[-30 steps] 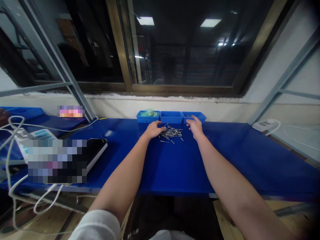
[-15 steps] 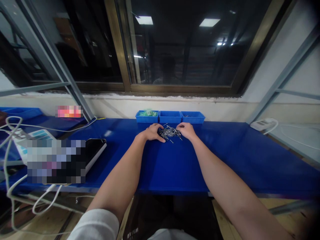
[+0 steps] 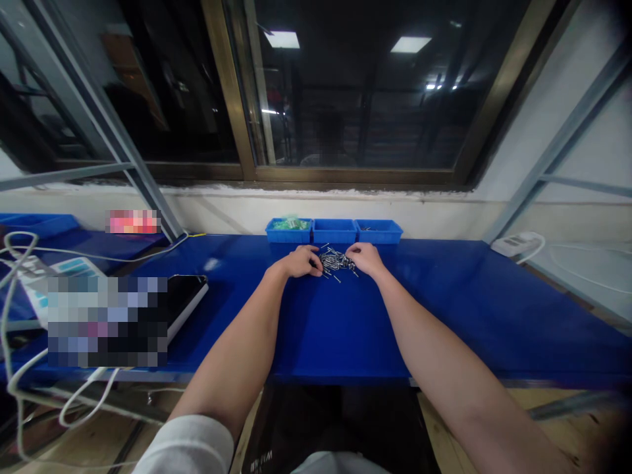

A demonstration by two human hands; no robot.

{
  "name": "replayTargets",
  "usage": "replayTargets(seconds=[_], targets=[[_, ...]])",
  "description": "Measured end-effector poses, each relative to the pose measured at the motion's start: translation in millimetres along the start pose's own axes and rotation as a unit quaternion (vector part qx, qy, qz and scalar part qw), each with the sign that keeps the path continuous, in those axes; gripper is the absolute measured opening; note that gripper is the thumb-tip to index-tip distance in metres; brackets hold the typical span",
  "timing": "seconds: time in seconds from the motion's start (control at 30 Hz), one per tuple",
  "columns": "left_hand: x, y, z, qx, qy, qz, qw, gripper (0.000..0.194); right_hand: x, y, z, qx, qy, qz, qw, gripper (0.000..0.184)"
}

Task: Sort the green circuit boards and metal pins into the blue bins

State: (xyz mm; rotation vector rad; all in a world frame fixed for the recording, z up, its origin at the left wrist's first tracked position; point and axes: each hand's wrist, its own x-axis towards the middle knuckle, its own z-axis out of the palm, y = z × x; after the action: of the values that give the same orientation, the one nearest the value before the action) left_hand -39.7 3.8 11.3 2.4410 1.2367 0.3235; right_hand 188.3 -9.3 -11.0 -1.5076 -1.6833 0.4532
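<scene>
A loose pile of thin silvery screws (image 3: 336, 261) lies on the blue tabletop (image 3: 340, 322) between my two hands. On the pile's left edge is my left hand (image 3: 300, 261), its fingers curved and its thumb a little apart from them, with no screw plainly in its grasp. My right hand (image 3: 366, 258) sits at the right edge of the pile. Its thumb and index finger are pinched together at the screws, and whatever they hold is too small to make out. A few single screws stick out at the pile's front and back.
Behind the pile stand three blue bins: the left bin (image 3: 289, 230) with green-and-white bits, the middle bin (image 3: 334, 230), and the right bin (image 3: 379, 232) with a few small pieces. A dark device (image 3: 185, 296) and white cables lie left; a power strip (image 3: 516, 243) lies right.
My left thumb and fingers have drawn closer together at the pile's left edge. My right hand stays pinched in nearly the same place. The whole view has shifted slightly.
</scene>
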Motion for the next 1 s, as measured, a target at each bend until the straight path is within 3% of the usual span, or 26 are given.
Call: replayTargets(seconds=[0.1, 0.23, 0.43, 0.6, 0.73, 1.0], targets=[[2, 0, 2.3, -0.006, 0.010, 0.029, 1.000, 0.014, 0, -1, 0, 0.005, 0.007, -0.006, 1.000, 0.011], [5, 6, 5.5, -0.001, 0.088, 0.050, 0.995, 0.017, -2, -7, 1, 0.035, 0.009, -0.045, 0.998, 0.013], [4, 23, 8.0, 0.010, 0.152, 0.016, 0.988, 0.016, -7, -17, 4, 0.099, -0.084, -0.096, 0.987, 0.019], [4, 29, 9.8, -0.003, 0.168, 0.027, 0.985, 0.015, -7, -17, 5, 0.095, -0.067, -0.103, 0.988, 0.017], [5, 29, 11.2, 0.003, 0.179, 0.031, 0.983, 0.017, -4, -15, 7, 0.157, -0.057, -0.101, 0.981, 0.019], [6, 33, 12.9, 0.005, 0.157, 0.026, 0.987, 0.021, -6, -15, 2, 0.256, -0.095, -0.049, 0.961, 0.016]])
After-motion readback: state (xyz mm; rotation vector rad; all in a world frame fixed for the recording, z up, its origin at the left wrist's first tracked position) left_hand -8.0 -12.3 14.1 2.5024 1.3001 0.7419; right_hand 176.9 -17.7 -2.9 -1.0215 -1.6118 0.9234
